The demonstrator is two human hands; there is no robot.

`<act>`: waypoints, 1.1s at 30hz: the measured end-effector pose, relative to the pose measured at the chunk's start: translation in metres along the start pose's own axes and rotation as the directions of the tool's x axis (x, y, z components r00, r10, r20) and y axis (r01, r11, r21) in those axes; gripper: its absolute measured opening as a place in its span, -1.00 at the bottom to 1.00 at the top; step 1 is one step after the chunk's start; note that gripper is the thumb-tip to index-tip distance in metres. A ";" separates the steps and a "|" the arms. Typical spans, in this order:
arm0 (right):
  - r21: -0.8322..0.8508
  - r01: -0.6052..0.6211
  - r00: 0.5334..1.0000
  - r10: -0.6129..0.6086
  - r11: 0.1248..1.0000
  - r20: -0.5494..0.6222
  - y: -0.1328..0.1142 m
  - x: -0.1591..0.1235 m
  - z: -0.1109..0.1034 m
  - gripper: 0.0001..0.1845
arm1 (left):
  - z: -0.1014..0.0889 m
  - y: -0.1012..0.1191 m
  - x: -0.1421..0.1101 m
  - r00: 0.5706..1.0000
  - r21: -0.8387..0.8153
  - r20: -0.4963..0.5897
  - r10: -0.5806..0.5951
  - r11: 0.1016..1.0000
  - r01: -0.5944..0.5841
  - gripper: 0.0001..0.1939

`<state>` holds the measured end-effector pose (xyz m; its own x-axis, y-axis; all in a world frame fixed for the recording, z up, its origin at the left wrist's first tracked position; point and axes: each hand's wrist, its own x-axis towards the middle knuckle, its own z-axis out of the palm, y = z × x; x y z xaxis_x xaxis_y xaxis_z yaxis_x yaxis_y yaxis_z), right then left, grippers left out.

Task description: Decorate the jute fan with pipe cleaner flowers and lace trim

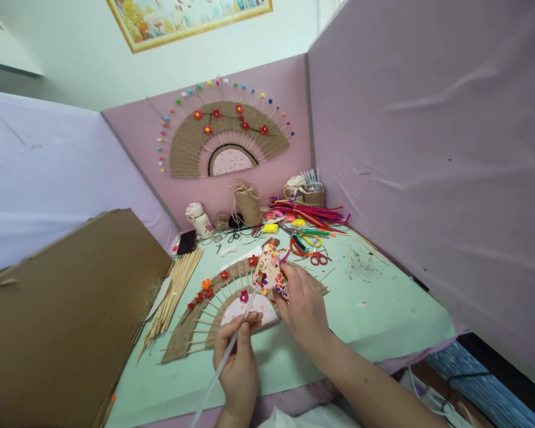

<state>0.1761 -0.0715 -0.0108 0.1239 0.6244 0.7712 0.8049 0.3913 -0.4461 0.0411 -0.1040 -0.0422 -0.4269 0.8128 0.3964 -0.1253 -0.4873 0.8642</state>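
Pinching the translucent glue stick [214, 380] between thumb and fingers, the left hand [238, 356] has the patterned glue gun [266, 267] just beyond its fingertips and slightly to the right. The stick's long axis slants forward through that grip toward the gun's rear end; whether it sits inside, I cannot tell. The right hand [302, 297], nearer the gun, is wrapped around its handle, while the fan [178, 339] lies beyond the left hand.
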 end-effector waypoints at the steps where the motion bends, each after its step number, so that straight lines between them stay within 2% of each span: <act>1: 0.012 -0.004 1.000 0.004 1.000 0.005 0.000 0.000 0.000 -0.58 | -0.001 -0.001 0.000 1.000 0.001 -0.005 -0.004 1.000 0.004 -0.85; 13: 0.018 -0.029 0.999 0.029 0.999 -0.019 0.002 0.002 -0.004 -0.57 | -0.016 -0.004 -0.010 0.991 0.012 0.031 0.130 0.991 -0.131 -0.89; 18: 0.024 -0.004 0.999 0.005 1.000 -0.036 0.001 0.000 -0.003 -0.57 | -0.015 -0.003 -0.011 0.993 0.048 0.021 0.115 0.992 -0.116 -0.89; 22: 0.063 -0.026 1.000 0.025 0.998 0.016 0.001 -0.001 -0.001 -0.59 | -0.013 -0.003 -0.010 0.993 0.063 0.026 0.115 0.991 -0.116 -0.87; 27: 0.077 -0.039 0.999 0.036 0.996 0.037 0.003 -0.002 0.003 -0.61 | -0.007 -0.001 -0.008 0.994 0.184 0.038 0.102 0.977 -0.107 -0.85; 30: 0.087 -0.039 0.999 0.037 0.995 0.017 0.004 -0.003 0.004 -0.61 | -0.003 -0.001 -0.007 0.995 0.187 0.043 0.085 0.978 -0.092 -0.84; 33: 0.129 -0.089 0.995 0.082 0.988 0.058 0.006 -0.004 0.006 -0.61 | -0.001 0.002 -0.003 0.992 0.176 0.076 0.097 0.978 -0.109 -0.86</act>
<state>0.1769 -0.0671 -0.0192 0.1558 0.6927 0.7042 0.7089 0.4180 -0.5681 0.0409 -0.1084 -0.0419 -0.3678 0.7838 0.5004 0.0810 -0.5090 0.8569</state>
